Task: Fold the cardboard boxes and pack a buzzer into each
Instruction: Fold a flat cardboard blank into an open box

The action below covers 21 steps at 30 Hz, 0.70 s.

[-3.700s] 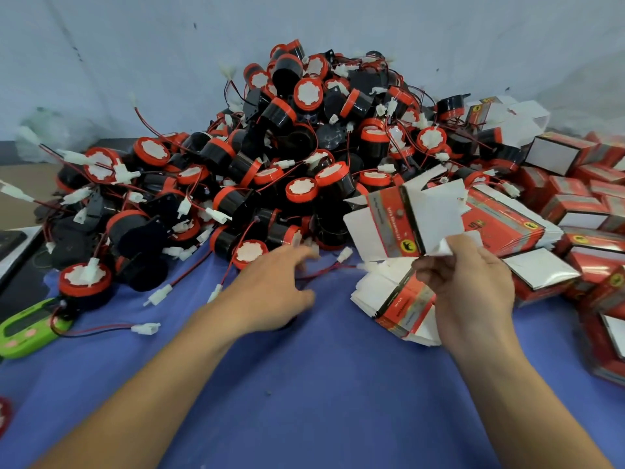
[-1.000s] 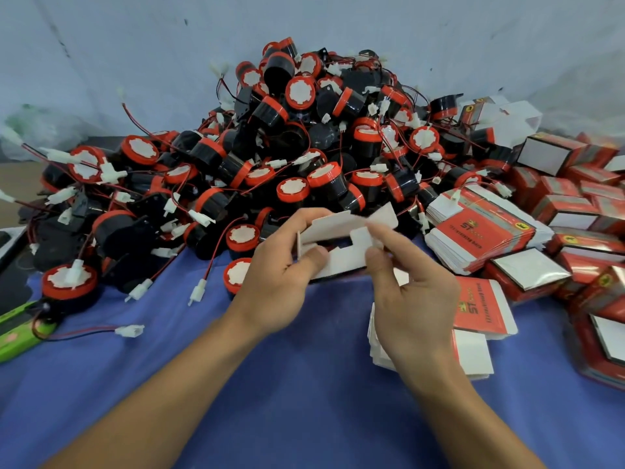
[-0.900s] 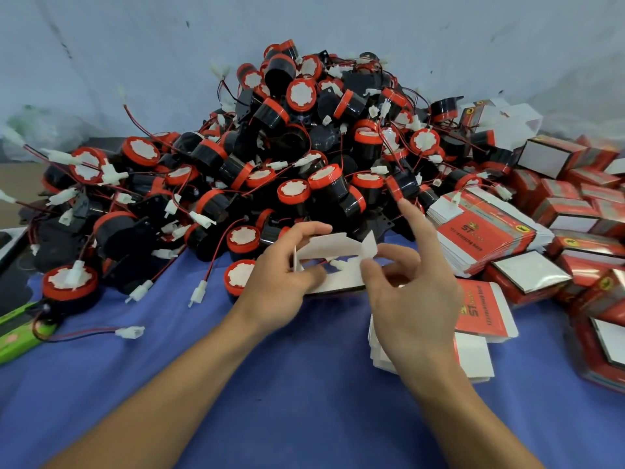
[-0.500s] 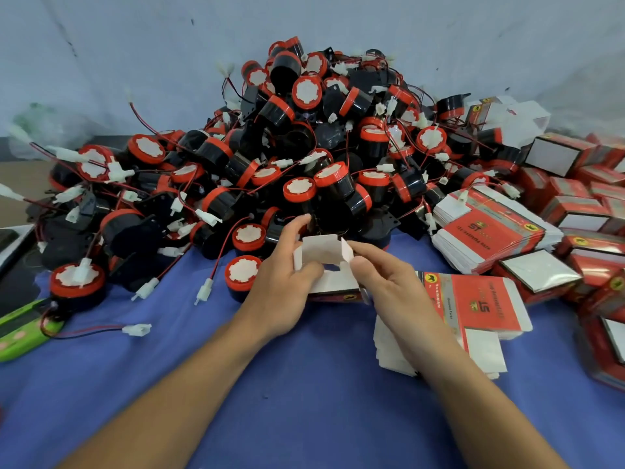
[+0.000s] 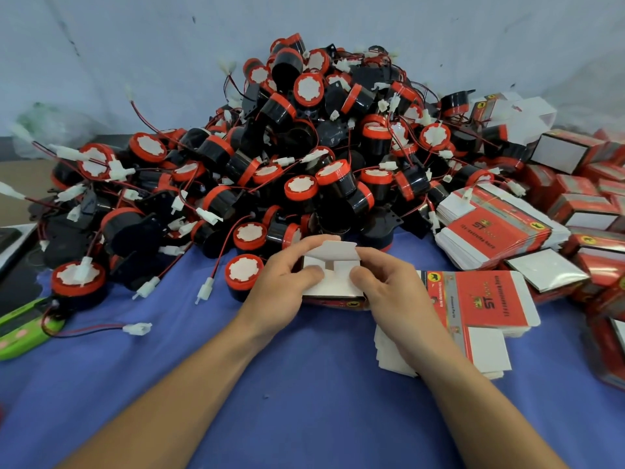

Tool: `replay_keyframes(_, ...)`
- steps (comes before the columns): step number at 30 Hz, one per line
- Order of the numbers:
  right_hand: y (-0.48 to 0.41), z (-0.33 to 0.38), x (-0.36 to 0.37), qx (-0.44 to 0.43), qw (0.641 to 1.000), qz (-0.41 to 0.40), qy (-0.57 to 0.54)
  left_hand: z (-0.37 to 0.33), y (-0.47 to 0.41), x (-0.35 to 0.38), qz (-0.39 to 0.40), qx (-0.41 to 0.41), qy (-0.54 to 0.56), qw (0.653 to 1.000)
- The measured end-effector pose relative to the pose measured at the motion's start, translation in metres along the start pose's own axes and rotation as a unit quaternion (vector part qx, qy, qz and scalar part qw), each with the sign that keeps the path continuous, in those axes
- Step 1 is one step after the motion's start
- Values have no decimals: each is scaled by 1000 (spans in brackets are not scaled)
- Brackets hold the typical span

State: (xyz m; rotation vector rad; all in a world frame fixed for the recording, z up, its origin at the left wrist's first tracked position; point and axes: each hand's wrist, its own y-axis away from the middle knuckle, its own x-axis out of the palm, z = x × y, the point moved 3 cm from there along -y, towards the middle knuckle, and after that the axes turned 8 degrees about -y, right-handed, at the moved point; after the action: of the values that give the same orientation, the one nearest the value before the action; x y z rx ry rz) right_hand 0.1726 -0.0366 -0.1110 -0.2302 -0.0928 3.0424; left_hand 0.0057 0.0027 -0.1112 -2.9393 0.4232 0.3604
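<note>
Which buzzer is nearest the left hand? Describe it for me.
Find the buzzer heap on the blue cloth. At its front edge, right beside the left hand, one buzzer stands upright. Unlike the tumbled ones behind, its white face points up.

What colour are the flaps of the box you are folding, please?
The box flaps are white, clearest in the head view.

Gold letters "ST" stand sideways on the red panel of the loose flat carton (image 5: 487,301), with a yellow round badge bearing a dark animal figure at its corner; the smaller lines beside them are too blurred to read. The same "ST" shows on the top of the stack of flat cartons (image 5: 487,231). The half-folded box (image 5: 333,282) shows a small yellow badge on its red side.
</note>
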Motion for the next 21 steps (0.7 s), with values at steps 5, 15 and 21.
replay_keyframes(5,-1,-2,2,-2,999,-10,45,0,-2,-7,-26,8,15,1000)
replay_keyframes(15,-5,-3,-1,27,996,-25,78,4,1,-13,16,-21,-40,999)
replay_keyframes(21,-13,-2,10,14,992,-73,105,3,3,-2,-30,15,-88,996)
